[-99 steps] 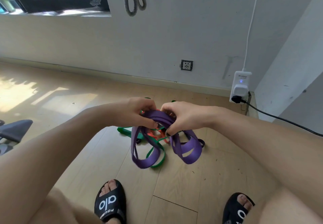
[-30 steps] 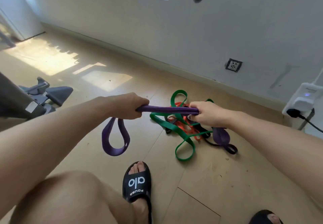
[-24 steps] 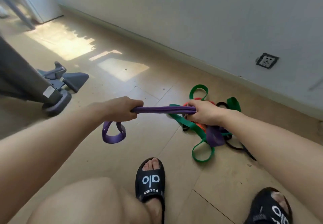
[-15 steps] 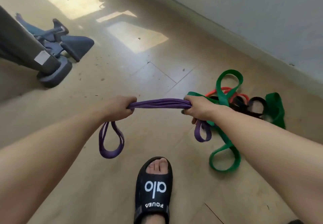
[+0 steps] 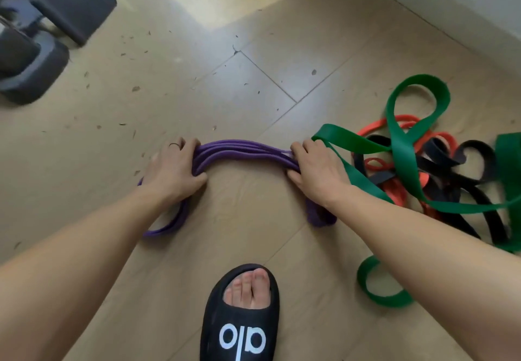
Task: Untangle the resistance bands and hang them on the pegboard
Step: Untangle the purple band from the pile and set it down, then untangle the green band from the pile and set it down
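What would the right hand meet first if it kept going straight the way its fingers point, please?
The right hand, gripping the purple band, points up and left across the floor. Past the band the way looks free: only bare wooden floor with scattered debris, though depth is hard to judge.

Four resistance bands show: one purple band (image 5: 242, 150), one green band (image 5: 403, 146), one orange band (image 5: 394, 186), one black band (image 5: 456, 180). Two hands grip the purple one: left hand (image 5: 174, 172), right hand (image 5: 315, 172). One black slide sandal (image 5: 242, 327).
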The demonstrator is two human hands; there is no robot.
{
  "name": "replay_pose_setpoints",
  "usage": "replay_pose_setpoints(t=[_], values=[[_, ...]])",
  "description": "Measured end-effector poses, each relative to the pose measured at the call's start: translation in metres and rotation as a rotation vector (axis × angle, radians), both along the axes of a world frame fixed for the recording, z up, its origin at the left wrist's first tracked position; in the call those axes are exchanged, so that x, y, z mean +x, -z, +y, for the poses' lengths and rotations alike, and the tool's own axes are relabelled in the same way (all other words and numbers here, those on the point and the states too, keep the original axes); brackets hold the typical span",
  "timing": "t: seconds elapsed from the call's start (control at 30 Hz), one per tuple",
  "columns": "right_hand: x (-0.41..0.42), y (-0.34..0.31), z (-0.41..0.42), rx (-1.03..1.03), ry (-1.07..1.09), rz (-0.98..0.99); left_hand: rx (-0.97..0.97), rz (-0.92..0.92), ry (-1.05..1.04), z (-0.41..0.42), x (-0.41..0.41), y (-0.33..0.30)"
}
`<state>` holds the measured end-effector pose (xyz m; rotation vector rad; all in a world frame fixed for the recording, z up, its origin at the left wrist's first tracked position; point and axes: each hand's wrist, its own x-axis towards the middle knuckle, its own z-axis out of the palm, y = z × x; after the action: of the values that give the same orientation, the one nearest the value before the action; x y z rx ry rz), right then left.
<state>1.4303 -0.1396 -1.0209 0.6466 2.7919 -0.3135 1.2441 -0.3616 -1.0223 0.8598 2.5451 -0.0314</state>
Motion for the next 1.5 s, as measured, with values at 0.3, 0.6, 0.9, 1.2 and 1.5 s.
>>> replay_pose_setpoints(t=[0.3,0.6,0.9,1.2,1.5], values=[[-0.006,-0.005,-0.007,0.044,-0.068,-0.01,-0.057,0.007,-0.018,-0.026,0.01,-0.002],[-0.008,0.004,-0.016,0.081,-0.076,0.053,-0.104,0.244,0.221,-0.027,-0.017,-0.007],[-0.013,-0.013,-0.016,-0.032,0.025,0.053,-0.23,0.206,0.169,0.013,0.002,-0.013],[0.065,-0.031,0.031,0.063,0.419,-0.08,-0.149,0.245,0.723,0.114,0.081,-0.02],[0.096,-0.043,0.039,-0.062,0.387,-0.082,-0.147,0.224,0.528,0.14,0.101,-0.008]])
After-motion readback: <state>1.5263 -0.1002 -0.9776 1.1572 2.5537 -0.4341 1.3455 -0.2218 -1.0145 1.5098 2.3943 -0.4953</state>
